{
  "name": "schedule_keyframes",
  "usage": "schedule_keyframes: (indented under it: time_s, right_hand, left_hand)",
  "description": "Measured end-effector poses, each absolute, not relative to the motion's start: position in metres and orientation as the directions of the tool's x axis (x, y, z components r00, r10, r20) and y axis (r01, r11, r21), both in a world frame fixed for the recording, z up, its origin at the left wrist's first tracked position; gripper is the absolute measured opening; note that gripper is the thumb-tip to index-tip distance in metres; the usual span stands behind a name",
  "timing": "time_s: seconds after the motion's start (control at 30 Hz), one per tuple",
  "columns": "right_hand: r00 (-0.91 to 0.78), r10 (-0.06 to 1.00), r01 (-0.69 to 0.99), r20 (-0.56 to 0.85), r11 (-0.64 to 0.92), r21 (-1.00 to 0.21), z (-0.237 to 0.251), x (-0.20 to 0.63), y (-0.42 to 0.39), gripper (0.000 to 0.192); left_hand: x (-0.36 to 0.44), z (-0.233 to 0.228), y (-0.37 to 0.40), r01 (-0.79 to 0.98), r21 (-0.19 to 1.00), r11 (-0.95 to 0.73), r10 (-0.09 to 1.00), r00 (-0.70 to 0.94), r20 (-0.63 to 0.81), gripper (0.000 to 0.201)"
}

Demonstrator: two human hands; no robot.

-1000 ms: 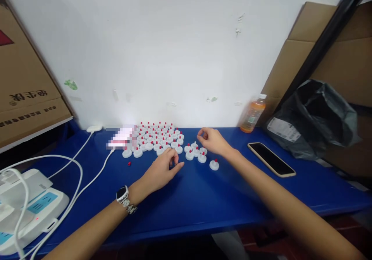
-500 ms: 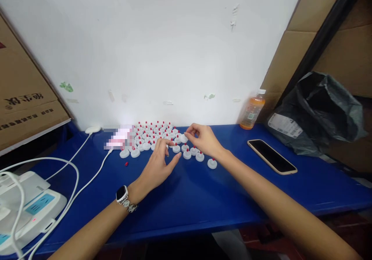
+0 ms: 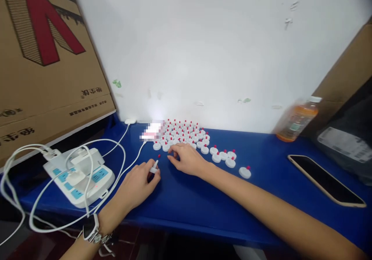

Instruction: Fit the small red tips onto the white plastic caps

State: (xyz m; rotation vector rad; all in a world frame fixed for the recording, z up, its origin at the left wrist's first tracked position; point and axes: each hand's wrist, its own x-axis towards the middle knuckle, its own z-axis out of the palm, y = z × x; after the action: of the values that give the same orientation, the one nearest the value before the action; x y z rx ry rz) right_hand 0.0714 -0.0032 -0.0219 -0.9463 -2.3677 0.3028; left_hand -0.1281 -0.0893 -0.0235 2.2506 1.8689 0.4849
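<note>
A blue table [image 3: 203, 209] carries white red-tipped caps [image 3: 186, 134], a power strip [image 3: 80, 174], a phone [image 3: 325, 179] — and an orange bottle [image 3: 296, 119].

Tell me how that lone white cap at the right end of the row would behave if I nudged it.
The cap looks like small, thin plastic, so probably very light. It sits flat on the smooth blue table, so it would likely slide rather than roll. With the red nub on top it seems unlikely to tip.

Pixelated patch [image 3: 151, 131] beside caps, phone [image 3: 325, 179] corner cut off
</note>
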Motion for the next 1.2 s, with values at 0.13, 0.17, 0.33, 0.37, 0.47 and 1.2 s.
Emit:
schedule_keyframes:
  time_s: [0.13,0.17,0.33,0.37,0.47,1.2]
  right_hand:
    - [-0.656,0.651,0.577,0.382,0.758,-0.302,-0.026,0.04,0.002,0.023]
    - [-0.669,0.642,0.573,0.374,0.766,-0.29,-0.027,0.036,0.003,0.023]
    - [-0.683,0.624,0.547,0.379,0.781,-0.301,-0.03,0.032,0.004,0.013]
    - [-0.677,0.626,0.546,0.386,0.779,-0.308,-0.031,0.032,0.004,0.012]
    - [-0.651,0.635,0.536,0.416,0.773,-0.34,-0.035,0.035,0.003,0.006]
    - [-0.251,0.951,-0.011,0.182,0.185,-0.983,-0.013,0.159,-0.017,0.038]
  left_hand:
    - [-0.145,-0.022,-0.092,0.938,0.32,-0.132,0.987,0.095,0.128,0.016]
    - [-0.146,-0.023,-0.092,0.942,0.304,-0.146,0.984,0.106,0.143,0.015]
    - [-0.142,-0.027,-0.092,0.949,0.26,-0.179,0.975,0.135,0.179,0.015]
    - [-0.142,-0.027,-0.093,0.948,0.261,-0.182,0.974,0.137,0.181,0.015]
    - [-0.14,-0.026,-0.092,0.949,0.263,-0.173,0.976,0.128,0.177,0.016]
    - [-0.035,-0.021,-0.022,0.62,0.37,-0.691,0.72,0.638,0.274,0.009]
